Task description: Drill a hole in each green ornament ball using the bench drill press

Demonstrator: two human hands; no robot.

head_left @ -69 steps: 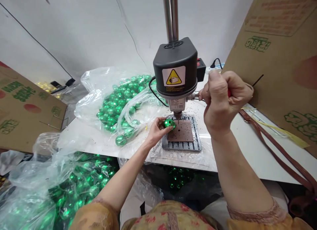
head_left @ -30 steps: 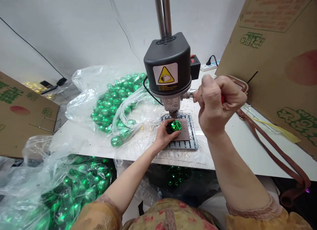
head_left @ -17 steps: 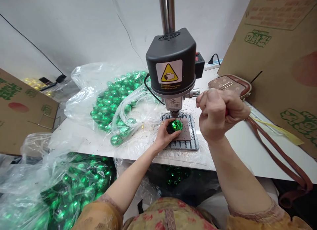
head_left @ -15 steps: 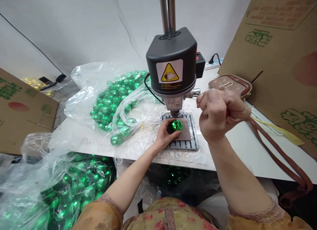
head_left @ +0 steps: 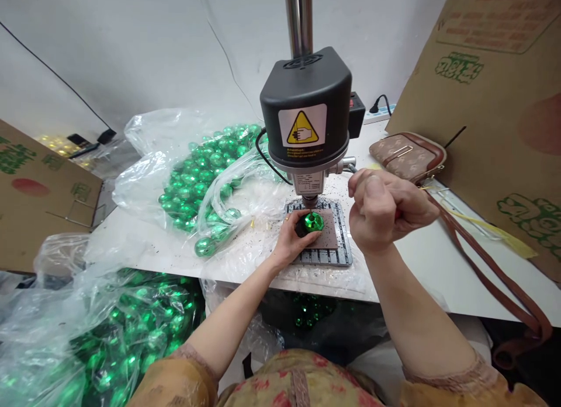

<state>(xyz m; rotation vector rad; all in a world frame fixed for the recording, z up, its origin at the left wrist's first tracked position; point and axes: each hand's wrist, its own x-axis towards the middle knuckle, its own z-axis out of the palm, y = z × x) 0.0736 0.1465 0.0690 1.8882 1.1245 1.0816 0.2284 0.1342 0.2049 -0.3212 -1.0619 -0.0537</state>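
Note:
A shiny green faceted ball [head_left: 314, 222] sits under the chuck of a small black drill press [head_left: 307, 112]. My left hand [head_left: 290, 235] is closed round its left side, thumb in front and fingers behind, on a flat brownish board [head_left: 329, 236] over the slotted metal base [head_left: 344, 255]. The drill's tip meets the top of the ball; whether it has gone in, I cannot tell. To the right of the press, my right hand [head_left: 385, 208] is a fist round the end of its feed lever [head_left: 350, 166], whose grip the fingers mostly hide.
Many green balls [head_left: 210, 162] lie in clear plastic on the table's left, and more fill a bag [head_left: 131, 343] below its edge. A brown purse [head_left: 407, 153] with a long strap lies at right. Cardboard boxes [head_left: 491, 121] flank both sides. Dark shavings dot the tabletop.
My right hand has come down slightly with the lever. My left hand and the green ball keep their place on the board.

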